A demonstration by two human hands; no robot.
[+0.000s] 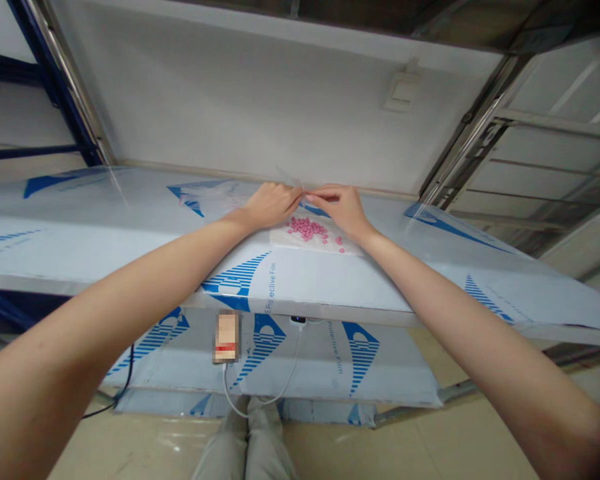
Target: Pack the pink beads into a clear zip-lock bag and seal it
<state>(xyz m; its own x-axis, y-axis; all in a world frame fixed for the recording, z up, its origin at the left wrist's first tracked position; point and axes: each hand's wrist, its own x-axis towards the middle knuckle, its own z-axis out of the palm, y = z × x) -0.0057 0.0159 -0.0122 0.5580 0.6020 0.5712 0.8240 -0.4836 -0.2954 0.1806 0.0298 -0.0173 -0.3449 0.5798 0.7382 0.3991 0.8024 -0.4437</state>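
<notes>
My left hand (pixel 274 203) and my right hand (pixel 346 211) meet at the back of the table, fingertips almost touching. Both are closed in a pinch on a thin piece of clear plastic film (pixel 291 176), which sticks up faintly behind my fingers. Its full shape is hard to make out. Just in front of the hands, many small pink beads (pixel 307 229) lie in a loose heap on a white sheet (pixel 290 241). A few of them have strayed to the right, close to my right wrist. Left of my left hand rests some crumpled clear plastic (pixel 215 199).
The table (pixel 130 227) wears blue-printed protective film and backs onto a white wall (pixel 260 100) with a switch (pixel 401 91). On the lower shelf (pixel 325 360), a phone (pixel 227 337) is joined by a white cable (pixel 296 360) to a small dark device (pixel 298 319). Metal frames flank both sides.
</notes>
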